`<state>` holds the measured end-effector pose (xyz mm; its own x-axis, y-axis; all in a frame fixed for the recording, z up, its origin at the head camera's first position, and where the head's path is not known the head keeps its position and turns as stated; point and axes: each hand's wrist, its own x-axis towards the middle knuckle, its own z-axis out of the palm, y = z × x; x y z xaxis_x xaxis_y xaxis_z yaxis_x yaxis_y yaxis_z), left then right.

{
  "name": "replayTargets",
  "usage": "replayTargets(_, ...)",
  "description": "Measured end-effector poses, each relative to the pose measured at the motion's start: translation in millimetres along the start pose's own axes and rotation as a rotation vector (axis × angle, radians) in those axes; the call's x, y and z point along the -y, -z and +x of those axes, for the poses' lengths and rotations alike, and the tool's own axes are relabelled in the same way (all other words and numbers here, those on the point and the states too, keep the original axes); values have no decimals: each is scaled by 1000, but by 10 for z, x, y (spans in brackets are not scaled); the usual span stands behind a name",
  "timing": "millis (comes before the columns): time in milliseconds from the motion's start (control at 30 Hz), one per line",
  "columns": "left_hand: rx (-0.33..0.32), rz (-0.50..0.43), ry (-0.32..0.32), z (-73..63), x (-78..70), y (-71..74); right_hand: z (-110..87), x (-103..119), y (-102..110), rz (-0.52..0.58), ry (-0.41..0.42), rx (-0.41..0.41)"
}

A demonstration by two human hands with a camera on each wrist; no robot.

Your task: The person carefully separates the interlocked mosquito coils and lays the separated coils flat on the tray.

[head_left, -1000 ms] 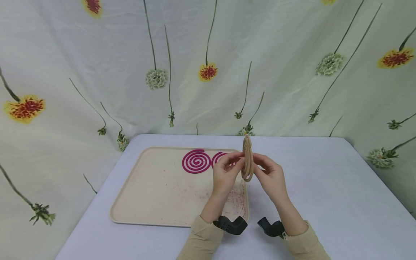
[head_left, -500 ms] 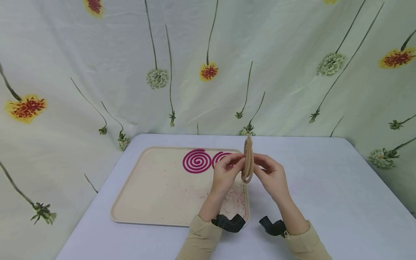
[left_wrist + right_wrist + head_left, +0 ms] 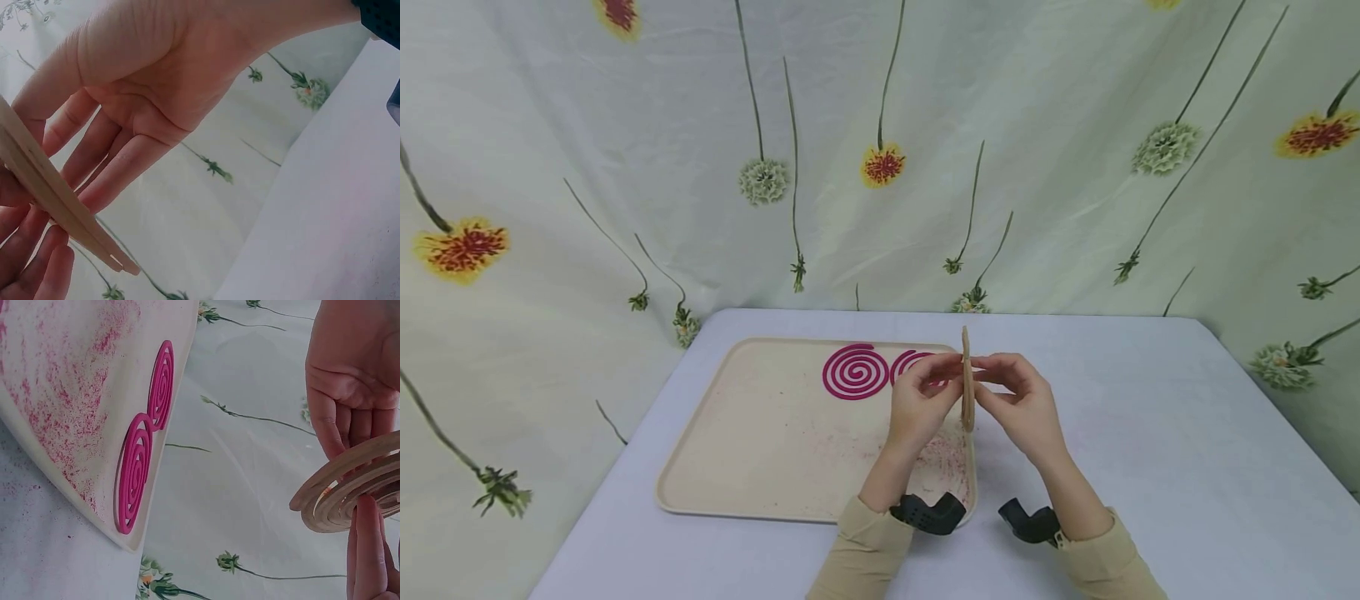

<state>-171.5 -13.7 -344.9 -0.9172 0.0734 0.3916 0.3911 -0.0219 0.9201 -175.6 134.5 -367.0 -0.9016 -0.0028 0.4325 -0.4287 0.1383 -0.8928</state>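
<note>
A tan mosquito coil point(image 3: 967, 383) stands upright, almost edge-on in the head view, above the tray's right edge. My left hand point(image 3: 917, 404) pinches it from the left, and my right hand point(image 3: 1026, 408) holds it from the right with thumb and fingertips. In the left wrist view, the edge of the coil point(image 3: 69, 200) has a narrow split near its tip, with the right hand point(image 3: 144, 81) above. Spiral rings of the coil point(image 3: 328, 515) show in the right wrist view, between the left hand point(image 3: 356, 381) and right-hand fingers point(image 3: 370, 556).
A beige tray point(image 3: 737, 450) lies on the white-covered table point(image 3: 1150, 433), with pinkish crumbs toward its right side. Near its far edge lie two magenta mosquito coils point(image 3: 855, 372), the right one partly hidden by the left hand. A flowered cloth point(image 3: 1045, 167) hangs behind.
The tan coil has turned from slightly angled to nearly edge-on and sits a little lower. Right-hand fingers have shifted slightly left; both hands keep hold.
</note>
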Motion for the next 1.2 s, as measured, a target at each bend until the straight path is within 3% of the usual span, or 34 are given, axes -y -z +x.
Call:
replayTargets(400, -54, 2, -22, -4, 3, -5, -3, 14, -16, -21, -75, -3)
replayTargets(900, -109, 31, -111, -18, 5, -58, -2, 20, 18, -20, -33, -2)
replayTargets(1100, -108, 20, -125, 46, 302, -60, 12, 15, 34, 13, -13, 27)
replayTargets(1200, -67, -11, -129, 44, 286, -45, 15, 12, 53, 24, 0, 53)
